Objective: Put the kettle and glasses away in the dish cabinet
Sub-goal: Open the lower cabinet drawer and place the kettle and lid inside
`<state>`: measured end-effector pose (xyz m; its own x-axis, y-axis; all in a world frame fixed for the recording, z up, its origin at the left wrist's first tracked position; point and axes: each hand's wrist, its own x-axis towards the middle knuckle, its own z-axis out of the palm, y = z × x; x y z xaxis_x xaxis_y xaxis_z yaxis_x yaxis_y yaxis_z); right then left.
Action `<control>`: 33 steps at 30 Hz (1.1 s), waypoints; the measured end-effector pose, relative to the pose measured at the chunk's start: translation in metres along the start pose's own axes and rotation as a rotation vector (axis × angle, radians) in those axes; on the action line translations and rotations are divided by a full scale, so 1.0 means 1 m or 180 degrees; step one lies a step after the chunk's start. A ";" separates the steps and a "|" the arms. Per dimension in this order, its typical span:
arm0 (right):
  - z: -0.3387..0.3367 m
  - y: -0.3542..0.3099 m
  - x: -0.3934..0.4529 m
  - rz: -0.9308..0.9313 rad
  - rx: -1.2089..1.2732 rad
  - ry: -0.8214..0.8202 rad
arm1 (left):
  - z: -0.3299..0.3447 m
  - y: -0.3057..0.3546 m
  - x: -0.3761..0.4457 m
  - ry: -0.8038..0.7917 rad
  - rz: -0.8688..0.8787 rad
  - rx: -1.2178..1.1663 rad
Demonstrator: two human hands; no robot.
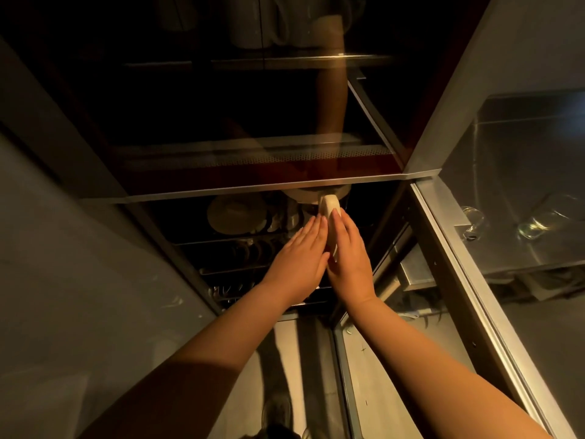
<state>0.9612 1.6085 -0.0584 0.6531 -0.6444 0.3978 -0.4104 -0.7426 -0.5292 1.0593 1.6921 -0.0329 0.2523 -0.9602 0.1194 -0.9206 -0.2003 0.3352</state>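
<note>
A cream-white kettle (329,208) sits inside the lower compartment of the dish cabinet (259,185), its body mostly hidden under the cabinet's steel crossbar. Only its curved handle and part of its top show. My left hand (300,256) and my right hand (349,255) reach into the compartment with fingers stretched flat. They press against the kettle's handle from either side and hold it between them. Two clear glasses (472,224) (535,226) lie on a steel counter at the right, seen through the open glass door.
White plates (234,217) and other dishes stand in wire racks (228,267) left of and below the kettle. The cabinet's open glass door (456,255) juts out on the right. A dark glass panel (221,106) closes the upper compartment. Grey floor lies below.
</note>
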 end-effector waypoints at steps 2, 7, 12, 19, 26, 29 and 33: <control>-0.001 0.002 0.000 -0.0034 0.0108 -0.0011 | 0.000 0.000 0.001 -0.0043 -0.0050 -0.0236; -0.006 0.011 -0.008 -0.0211 0.0055 -0.0523 | -0.002 0.004 0.000 -0.0227 -0.0215 -0.1065; -0.013 0.018 -0.008 -0.0181 -0.0184 -0.0933 | -0.001 0.007 0.004 -0.0253 -0.0347 -0.1621; -0.008 0.011 -0.004 -0.0057 -0.0235 -0.0955 | -0.007 0.007 0.018 -0.0215 -0.0389 -0.1747; 0.001 0.008 0.003 -0.0121 -0.0291 -0.0981 | -0.011 -0.006 0.029 -0.0206 -0.0525 -0.1773; 0.005 0.008 0.004 -0.0106 -0.0278 -0.0958 | -0.009 -0.010 0.032 -0.0269 -0.0516 -0.1751; 0.008 0.009 0.006 -0.0173 -0.0211 -0.0928 | -0.008 -0.015 0.033 -0.0337 -0.0482 -0.1630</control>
<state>0.9665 1.5988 -0.0668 0.8264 -0.5311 0.1871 -0.4043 -0.7910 -0.4592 1.0833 1.6648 -0.0268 0.3150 -0.9477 -0.0515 -0.6067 -0.2428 0.7569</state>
